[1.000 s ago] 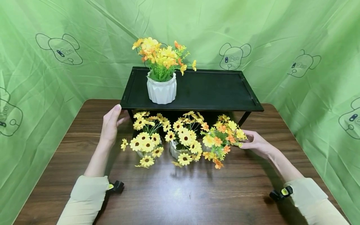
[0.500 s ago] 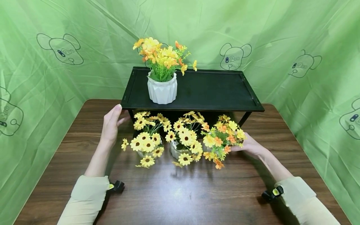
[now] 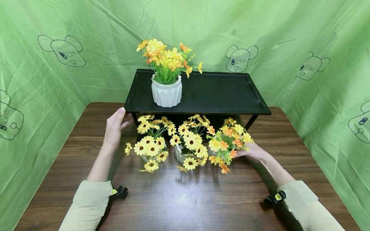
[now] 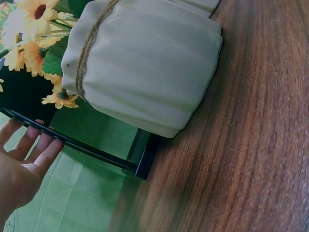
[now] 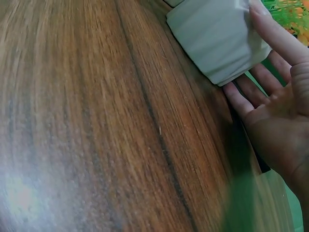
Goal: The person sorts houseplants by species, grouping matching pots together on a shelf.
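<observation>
My left hand holds the front left corner of a black shelf. Its thumb lies at the top edge, and in the left wrist view its fingers bend over a black bar. At the right end of the front row, my right hand grips a white flowerpot with orange and yellow flowers. The right wrist view has the thumb on the pot's near face and the other fingers around its far side. That pot stands upright on the table; its blooms partly cover the hand from above.
Two more pots of yellow daisies, a left one and a middle one, stand before the shelf. Up on the shelf's left half is a white pot of yellow-orange flowers. Green cloth surrounds the wooden table.
My right hand has moved left, in under the orange and yellow flowers, and closed around their pot. The left hand, the shelf and the pots stay where they were.
</observation>
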A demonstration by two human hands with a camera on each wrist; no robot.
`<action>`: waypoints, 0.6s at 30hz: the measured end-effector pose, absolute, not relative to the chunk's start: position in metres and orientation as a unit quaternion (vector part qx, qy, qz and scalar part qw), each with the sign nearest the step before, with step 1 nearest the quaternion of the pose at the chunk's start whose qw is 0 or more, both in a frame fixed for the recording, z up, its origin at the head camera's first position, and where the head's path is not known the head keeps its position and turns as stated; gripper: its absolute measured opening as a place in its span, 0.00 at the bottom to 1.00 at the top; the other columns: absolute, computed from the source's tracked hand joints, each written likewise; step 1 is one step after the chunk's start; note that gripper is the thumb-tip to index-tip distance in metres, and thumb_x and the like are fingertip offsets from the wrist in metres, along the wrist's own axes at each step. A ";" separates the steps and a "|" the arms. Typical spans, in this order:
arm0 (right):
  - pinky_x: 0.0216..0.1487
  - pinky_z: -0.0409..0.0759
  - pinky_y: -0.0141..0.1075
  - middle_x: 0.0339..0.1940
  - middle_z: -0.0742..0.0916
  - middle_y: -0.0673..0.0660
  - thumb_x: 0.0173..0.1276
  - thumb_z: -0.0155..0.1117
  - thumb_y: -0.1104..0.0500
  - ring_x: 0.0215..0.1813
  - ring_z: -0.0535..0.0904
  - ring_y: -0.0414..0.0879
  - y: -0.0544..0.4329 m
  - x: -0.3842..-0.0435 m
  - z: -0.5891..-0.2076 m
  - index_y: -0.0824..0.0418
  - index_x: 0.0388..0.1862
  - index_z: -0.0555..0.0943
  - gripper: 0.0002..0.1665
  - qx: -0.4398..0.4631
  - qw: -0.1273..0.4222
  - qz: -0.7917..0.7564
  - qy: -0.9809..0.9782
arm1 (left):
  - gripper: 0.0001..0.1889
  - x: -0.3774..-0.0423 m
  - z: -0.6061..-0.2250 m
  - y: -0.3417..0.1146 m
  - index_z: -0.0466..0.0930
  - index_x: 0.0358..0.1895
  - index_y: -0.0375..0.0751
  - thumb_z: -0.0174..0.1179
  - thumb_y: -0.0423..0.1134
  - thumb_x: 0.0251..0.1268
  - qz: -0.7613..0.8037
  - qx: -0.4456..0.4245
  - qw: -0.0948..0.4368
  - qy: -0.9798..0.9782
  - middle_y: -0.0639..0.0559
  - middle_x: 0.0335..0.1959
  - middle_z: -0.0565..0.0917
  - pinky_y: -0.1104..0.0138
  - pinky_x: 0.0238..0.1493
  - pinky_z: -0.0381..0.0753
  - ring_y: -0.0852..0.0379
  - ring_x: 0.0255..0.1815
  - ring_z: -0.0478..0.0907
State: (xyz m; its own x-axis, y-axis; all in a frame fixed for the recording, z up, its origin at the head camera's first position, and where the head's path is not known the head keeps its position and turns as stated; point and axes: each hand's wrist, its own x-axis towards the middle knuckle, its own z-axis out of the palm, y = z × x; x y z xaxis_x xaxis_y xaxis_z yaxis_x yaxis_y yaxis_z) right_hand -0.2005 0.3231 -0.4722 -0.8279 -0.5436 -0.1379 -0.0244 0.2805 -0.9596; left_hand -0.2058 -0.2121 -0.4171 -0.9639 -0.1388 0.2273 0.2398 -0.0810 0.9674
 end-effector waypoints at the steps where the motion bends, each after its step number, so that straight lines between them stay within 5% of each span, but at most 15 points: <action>1: 0.59 0.78 0.19 0.54 0.85 0.31 0.64 0.70 0.69 0.57 0.80 0.26 0.323 -0.200 -0.472 0.38 0.58 0.78 0.31 -0.182 0.226 -0.566 0.771 | 0.17 -0.206 -0.417 -0.212 0.84 0.56 0.48 0.51 0.51 0.81 -0.734 -0.038 0.129 -0.665 0.59 0.50 0.86 0.74 0.55 0.88 0.57 0.54 0.81; 13: 0.57 0.78 0.18 0.52 0.84 0.29 0.62 0.72 0.70 0.55 0.79 0.25 0.320 -0.198 -0.469 0.41 0.57 0.78 0.31 -0.161 0.227 -0.566 0.776 | 0.15 -0.206 -0.417 -0.212 0.84 0.54 0.49 0.51 0.51 0.81 -0.738 -0.041 0.131 -0.661 0.59 0.48 0.87 0.72 0.56 0.88 0.55 0.54 0.82; 18: 0.57 0.78 0.19 0.51 0.84 0.29 0.62 0.73 0.68 0.54 0.79 0.25 0.318 -0.197 -0.469 0.64 0.65 0.77 0.31 -0.153 0.220 -0.554 0.789 | 0.17 -0.206 -0.418 -0.212 0.84 0.56 0.48 0.51 0.51 0.81 -0.736 -0.042 0.131 -0.663 0.59 0.49 0.86 0.73 0.56 0.88 0.56 0.54 0.82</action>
State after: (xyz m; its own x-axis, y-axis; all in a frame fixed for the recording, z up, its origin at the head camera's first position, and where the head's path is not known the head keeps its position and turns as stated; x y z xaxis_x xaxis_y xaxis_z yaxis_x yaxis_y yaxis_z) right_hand -0.1968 0.3178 -0.4686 -0.8570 -0.4839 -0.1773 0.0022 0.3406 -0.9402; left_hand -0.2057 -0.2123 -0.4181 -0.9620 -0.1373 0.2359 0.2491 -0.0877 0.9645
